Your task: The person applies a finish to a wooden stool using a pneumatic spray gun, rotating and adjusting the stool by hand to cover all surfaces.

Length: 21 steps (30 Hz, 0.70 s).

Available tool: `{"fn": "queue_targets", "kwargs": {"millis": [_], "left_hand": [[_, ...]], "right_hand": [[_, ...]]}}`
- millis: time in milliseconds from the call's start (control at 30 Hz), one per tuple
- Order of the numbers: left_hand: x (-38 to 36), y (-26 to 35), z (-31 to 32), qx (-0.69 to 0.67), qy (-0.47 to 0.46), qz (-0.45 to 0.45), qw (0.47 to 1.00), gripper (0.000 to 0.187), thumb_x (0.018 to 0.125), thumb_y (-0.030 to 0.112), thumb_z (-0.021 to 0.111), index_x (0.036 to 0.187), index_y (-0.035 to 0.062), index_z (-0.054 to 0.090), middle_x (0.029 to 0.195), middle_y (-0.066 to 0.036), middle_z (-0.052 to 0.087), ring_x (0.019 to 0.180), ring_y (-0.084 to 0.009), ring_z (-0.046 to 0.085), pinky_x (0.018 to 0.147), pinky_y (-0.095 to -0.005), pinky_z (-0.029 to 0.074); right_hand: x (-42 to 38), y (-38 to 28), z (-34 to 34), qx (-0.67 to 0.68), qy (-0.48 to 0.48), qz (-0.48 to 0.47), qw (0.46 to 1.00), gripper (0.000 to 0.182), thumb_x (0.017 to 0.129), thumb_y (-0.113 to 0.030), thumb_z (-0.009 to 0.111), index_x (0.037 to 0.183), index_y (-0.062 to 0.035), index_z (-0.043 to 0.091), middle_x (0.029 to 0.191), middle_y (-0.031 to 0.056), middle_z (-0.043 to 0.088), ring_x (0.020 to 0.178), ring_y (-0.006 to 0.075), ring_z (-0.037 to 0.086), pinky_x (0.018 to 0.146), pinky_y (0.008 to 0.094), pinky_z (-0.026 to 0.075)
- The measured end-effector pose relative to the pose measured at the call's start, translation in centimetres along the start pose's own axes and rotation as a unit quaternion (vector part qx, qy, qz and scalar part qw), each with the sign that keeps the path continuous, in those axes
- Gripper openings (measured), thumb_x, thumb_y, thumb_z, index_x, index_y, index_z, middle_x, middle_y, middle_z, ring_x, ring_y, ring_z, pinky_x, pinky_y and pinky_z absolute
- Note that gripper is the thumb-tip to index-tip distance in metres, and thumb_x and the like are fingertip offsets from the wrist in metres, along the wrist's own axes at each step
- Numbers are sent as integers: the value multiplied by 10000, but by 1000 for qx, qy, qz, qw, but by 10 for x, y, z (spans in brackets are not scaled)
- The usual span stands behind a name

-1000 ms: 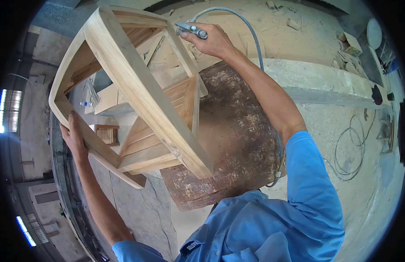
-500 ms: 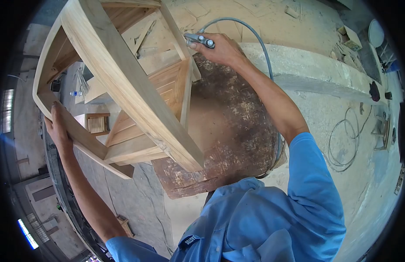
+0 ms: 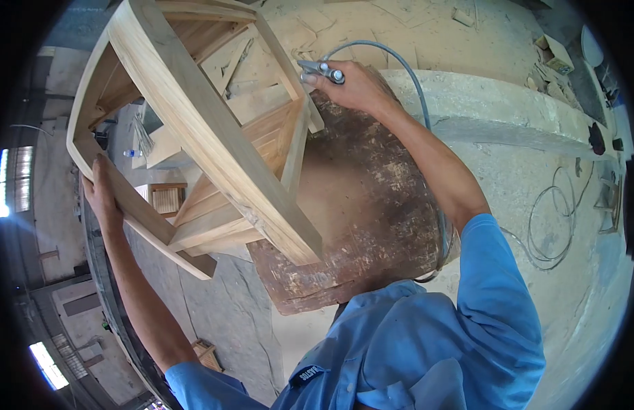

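A pale wooden furniture frame (image 3: 214, 130) with curved legs and slatted panels is held tilted above a worn brown board (image 3: 371, 225). My left hand (image 3: 104, 195) is wrapped round the edge of its left leg. In my right hand (image 3: 354, 85) is a small metal air gun (image 3: 322, 71) with round knobs, and my fingers are closed round it. Its nozzle end points left towards the frame's far right leg, a short gap away. A grey hose (image 3: 416, 75) runs from the gun and curves down behind my right forearm.
A low concrete ledge (image 3: 494, 113) runs to the right of the board. Coiled hose (image 3: 553, 219) lies on the dusty floor at right. An open cardboard box (image 3: 555, 55) stands at the far right, and a small slatted wooden piece (image 3: 165, 199) is beyond the frame's left side.
The view has shifted slightly, so the frame and both hands appear a little further right and the hands slightly lower. Both hands keep their holds.
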<state>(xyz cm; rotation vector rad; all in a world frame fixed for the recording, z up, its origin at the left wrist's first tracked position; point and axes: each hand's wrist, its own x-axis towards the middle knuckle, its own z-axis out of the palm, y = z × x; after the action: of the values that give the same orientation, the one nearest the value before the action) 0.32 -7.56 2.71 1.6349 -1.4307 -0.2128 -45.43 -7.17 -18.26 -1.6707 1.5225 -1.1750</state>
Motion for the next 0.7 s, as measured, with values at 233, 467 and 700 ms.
{"fn": "queue_targets", "kwargs": {"millis": [233, 467, 700], "left_hand": [[11, -4, -2, -3, -10, -1, 1000, 572, 895, 449, 696, 1218, -9, 583, 984, -102, 620, 852, -179, 589, 761, -323, 492], [40, -16, 2, 5, -25, -15, 1000, 631, 871, 476, 710, 1251, -11, 578, 1007, -108, 635, 862, -192, 609, 767, -335, 502], [69, -24, 0, 15, -72, -18, 997, 666, 845, 497, 738, 1251, -6, 575, 1007, -108, 639, 866, -199, 632, 764, -345, 529]], "right_hand": [[58, -26, -6, 44, 103, -57, 992, 490, 858, -538, 705, 1148, -144, 741, 899, 128, 743, 830, 302, 714, 740, 394, 549], [30, 0, 3, 18, 65, -40, 997, 541, 847, -591, 699, 1163, -154, 740, 907, 106, 750, 833, 300, 716, 748, 397, 555], [-51, 24, 5, 35, 31, 6, 999, 506, 872, -531, 693, 1202, -148, 717, 929, 144, 743, 872, 328, 721, 771, 405, 562]]}}
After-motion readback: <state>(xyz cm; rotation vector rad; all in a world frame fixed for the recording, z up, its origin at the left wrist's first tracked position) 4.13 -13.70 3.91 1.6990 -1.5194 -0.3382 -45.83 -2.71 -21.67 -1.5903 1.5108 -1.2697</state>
